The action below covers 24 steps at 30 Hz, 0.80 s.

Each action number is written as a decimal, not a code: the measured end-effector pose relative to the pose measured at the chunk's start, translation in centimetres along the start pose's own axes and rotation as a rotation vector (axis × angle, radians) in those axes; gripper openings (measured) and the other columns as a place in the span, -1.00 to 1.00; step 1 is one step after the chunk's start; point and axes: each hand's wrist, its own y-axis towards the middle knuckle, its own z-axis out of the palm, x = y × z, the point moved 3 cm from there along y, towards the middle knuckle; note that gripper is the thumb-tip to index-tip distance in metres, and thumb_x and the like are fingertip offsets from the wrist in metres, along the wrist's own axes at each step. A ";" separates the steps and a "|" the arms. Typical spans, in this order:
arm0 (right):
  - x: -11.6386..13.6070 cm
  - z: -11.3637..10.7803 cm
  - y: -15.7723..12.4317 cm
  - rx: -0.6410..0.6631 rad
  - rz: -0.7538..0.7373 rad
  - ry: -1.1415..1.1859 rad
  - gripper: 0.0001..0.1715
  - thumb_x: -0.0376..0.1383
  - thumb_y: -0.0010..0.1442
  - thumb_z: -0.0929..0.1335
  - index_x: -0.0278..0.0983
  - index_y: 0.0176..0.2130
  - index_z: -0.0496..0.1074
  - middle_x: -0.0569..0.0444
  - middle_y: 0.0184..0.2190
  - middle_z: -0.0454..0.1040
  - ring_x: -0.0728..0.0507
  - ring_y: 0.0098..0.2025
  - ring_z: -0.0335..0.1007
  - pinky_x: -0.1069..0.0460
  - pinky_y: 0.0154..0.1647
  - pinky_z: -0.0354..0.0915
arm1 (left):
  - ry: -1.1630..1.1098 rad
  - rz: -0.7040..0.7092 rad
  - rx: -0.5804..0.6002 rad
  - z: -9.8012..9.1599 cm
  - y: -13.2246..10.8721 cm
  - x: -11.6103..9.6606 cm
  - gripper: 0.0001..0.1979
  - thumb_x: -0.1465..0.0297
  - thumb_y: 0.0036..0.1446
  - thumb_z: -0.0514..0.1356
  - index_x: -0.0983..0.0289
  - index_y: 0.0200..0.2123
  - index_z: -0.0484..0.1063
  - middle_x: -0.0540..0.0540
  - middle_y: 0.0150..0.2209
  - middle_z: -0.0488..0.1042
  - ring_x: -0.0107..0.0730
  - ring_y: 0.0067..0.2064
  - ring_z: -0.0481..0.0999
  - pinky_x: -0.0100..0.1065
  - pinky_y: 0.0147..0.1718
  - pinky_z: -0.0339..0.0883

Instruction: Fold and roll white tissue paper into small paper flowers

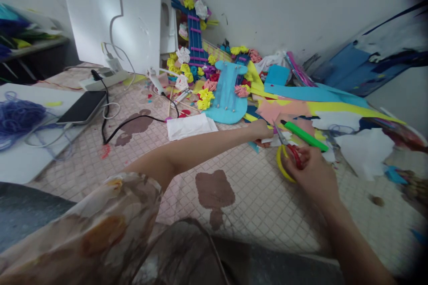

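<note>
In the head view my right hand [316,173] grips a pair of scissors [283,141] by their red and yellow handles. The blades point up and left. My left hand [262,130] is stretched across the table with its fingers closed, beside the scissor tips; what it holds, if anything, is hidden. Behind it lies pink paper [270,110]. A bright green marker [305,136] rests just above my right hand. Left of the papers is a light blue cutout [230,93] shaped like an instrument body, with strings and small pegs.
A dark blue guitar neck [195,38] with crumpled paper flowers leans at the wall. White folded paper [190,127], a glue gun [155,81] with a black cord, a phone [82,107], a power strip [103,79] and purple yarn [20,118] lie on the left. Blue strips [310,93] lie right.
</note>
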 end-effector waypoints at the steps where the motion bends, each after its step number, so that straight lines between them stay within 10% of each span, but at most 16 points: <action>1: 0.1 0.3 0.1 0.028 -0.018 -0.044 -0.54 -0.01 0.06 0.35 -0.22 -0.15 0.24 -0.02 -0.33 0.43 -0.21 -0.40 0.37 -0.03 -0.46 0.16 | 0.030 0.008 0.000 0.0 0.0 -0.1 -0.80 0.39 0.06 0.20 0.47 -0.43 0.46 0.20 -0.53 0.49 -0.37 -0.49 0.50 -0.40 -0.50 0.44; 13: 0.0 0.4 0.6 0.052 -0.222 -0.007 -0.55 0.07 0.16 0.23 -0.24 -0.22 0.32 -0.08 -0.31 0.40 -0.24 -0.29 0.35 -0.04 -0.40 0.21 | 0.351 0.169 -0.038 -2.7 -4.4 0.3 -0.92 0.52 -0.02 0.19 0.44 -0.48 0.48 0.19 -0.56 0.51 -0.29 -0.47 0.54 -0.34 -0.38 0.46; 17: 2.0 -1.1 1.3 -0.034 -0.232 0.088 -0.64 0.01 0.16 0.27 -0.23 -0.30 0.35 -0.01 -0.36 0.42 -0.17 -0.37 0.36 -0.04 -0.37 0.24 | 0.359 0.271 -0.195 -5.8 -7.7 1.7 -0.79 0.47 0.06 0.17 0.35 -0.19 0.45 0.10 -0.48 0.53 -0.37 -0.41 0.55 -0.39 -0.31 0.42; 24: 10.9 -0.5 2.6 0.050 -0.450 0.255 -0.80 -0.16 0.23 0.26 -0.23 -0.33 0.35 0.05 -0.38 0.44 -0.11 -0.41 0.37 -0.01 -0.40 0.23 | 0.169 0.348 -0.266 -13.8 -13.4 6.5 -0.88 0.41 0.07 0.16 0.36 -0.40 0.43 0.08 -0.54 0.52 -0.49 -0.55 0.50 -0.49 -0.55 0.33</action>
